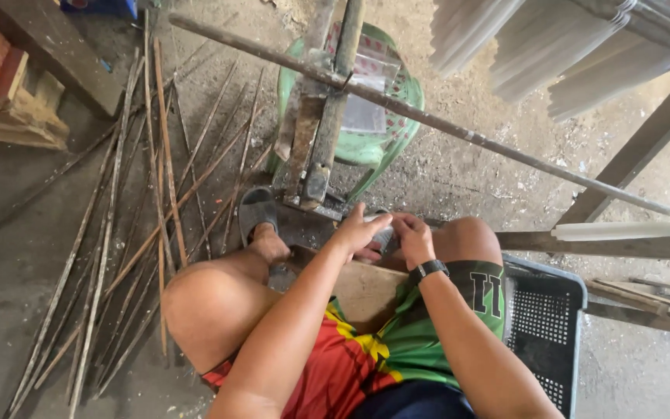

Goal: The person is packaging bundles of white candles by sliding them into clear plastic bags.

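here the person sits low, knees spread, so both hands meet over a wooden block [366, 287] set between the legs, a steady base close to the body. the left hand [358, 230] lies curled over a small pale, roundish piece [384, 237], fingers bent down around it from above; the right hand [412, 237], with a dark watch at the wrist, closes on the same piece from the other side, so the piece is pinched between the two. how tight either grip is i cannot tell, since the fingers hide most of it. the piece sits just above the block's far edge, right in front of an upright metal tool [316, 147] that stands against a green plastic chair [381, 132], near enough to reach without shifting.

a long slanted pole [467, 138] crosses above the chair. thin rods and sticks [141, 225] lie fanned on the floor at the left, beside the sandalled foot [257, 213], within arm's reach. a dark slotted crate [544, 326] stands by the right thigh, open side up, handy for dropping things in. pale long strips [568, 46] hang at the upper right, well apart from the hands.
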